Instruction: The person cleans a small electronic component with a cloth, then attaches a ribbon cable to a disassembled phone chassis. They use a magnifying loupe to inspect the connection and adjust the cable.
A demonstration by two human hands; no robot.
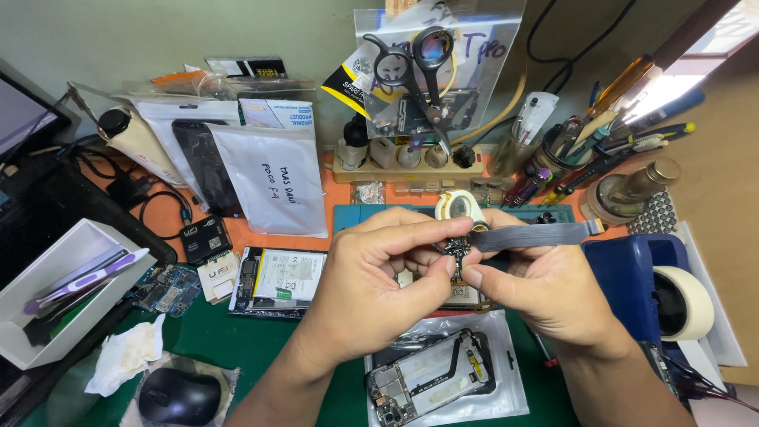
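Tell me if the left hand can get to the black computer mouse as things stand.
Probably yes, once it lets go. The left hand is pinching a small dark part together with the right hand. The mouse lies uncovered on its side, near the forearm, with only crumpled tissue beside it.

Two bare hands work at the centre: one left hand (371,277) and one right hand (538,289). Between their fingertips sits one small dark circuit part (457,249) with one flat grey ribbon strip (538,235) running right. Near the viewer lies one opened phone body on a clear plastic bag (431,379). At near left is one black computer mouse (179,395) and one crumpled white tissue (126,356). One white open box (47,269) stands at left. One pair of black-handled scissors (415,67) hangs far off. At right is one blue tape dispenser (632,277) holding one roll of cream masking tape (686,300).
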